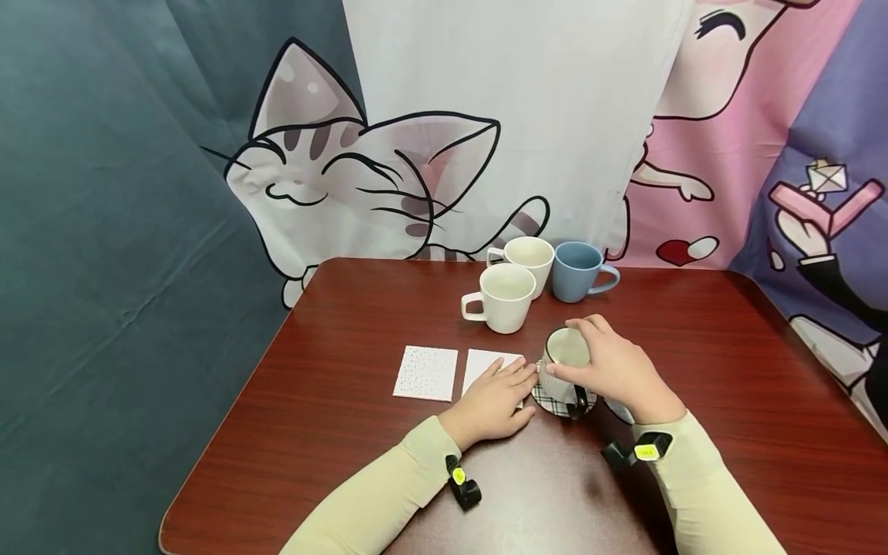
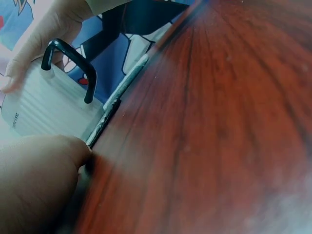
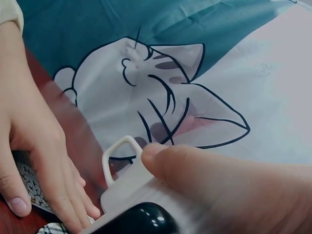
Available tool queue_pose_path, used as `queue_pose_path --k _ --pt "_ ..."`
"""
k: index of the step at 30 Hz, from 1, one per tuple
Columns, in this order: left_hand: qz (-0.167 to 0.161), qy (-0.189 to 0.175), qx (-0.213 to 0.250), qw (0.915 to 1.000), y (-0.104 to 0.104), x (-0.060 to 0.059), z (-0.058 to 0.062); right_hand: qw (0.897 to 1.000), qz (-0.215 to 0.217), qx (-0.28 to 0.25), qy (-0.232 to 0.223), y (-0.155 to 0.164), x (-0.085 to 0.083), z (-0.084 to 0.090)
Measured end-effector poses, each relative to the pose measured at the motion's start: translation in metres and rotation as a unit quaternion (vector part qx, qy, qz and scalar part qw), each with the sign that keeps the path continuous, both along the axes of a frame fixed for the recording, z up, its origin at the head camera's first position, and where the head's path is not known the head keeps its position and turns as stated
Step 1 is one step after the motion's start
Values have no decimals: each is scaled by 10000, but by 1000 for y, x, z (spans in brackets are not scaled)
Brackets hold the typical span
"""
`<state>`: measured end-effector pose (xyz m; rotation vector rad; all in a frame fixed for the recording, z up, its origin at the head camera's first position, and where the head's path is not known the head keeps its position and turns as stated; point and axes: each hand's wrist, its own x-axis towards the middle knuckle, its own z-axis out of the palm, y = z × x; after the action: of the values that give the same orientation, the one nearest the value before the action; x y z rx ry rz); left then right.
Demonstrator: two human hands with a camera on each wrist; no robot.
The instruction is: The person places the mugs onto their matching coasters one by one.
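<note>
My right hand grips a white ribbed mug with a dark rim and a black handle, thumb and fingers on opposite sides of its top. Under the mug lies a round plaid coaster; in the left wrist view the mug's base is right at the coaster's surface. My left hand lies palm down with fingers extended, over part of a white square coaster. Its fingertips reach the plaid coaster's left edge. A dark coaster with a grey pattern shows beneath the left hand in the right wrist view.
Two white mugs and a blue mug stand toward the table's far edge. A speckled square coaster lies left of the left hand. Another round coaster is partly hidden by the right wrist. A printed cloth hangs behind the table.
</note>
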<state>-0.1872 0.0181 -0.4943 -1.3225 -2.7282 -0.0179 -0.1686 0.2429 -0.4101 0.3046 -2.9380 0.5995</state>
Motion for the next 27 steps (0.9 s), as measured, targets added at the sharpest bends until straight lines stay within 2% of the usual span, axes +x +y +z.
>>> queue_pose_path --k 5,8,13,17,21,27 --pt "52 47 112 9999 0 0 -2 9995 -13 -301 116 11 -6 4" --pt "68 38 175 9998 0 0 -4 9970 -57 -655 411 24 -13 10" --pt "75 22 301 9995 0 -1 -5 9896 -363 -1196 718 48 -31 21" --pt "78 45 350 9993 -1 -2 -7 9851 -675 -1462 597 68 -49 24" --pt "46 70 362 9993 -1 -3 -8 9793 -731 -1867 288 86 -70 18" --pt "-34 87 483 9988 -2 0 -9 9582 -865 -2726 34 101 -91 0"
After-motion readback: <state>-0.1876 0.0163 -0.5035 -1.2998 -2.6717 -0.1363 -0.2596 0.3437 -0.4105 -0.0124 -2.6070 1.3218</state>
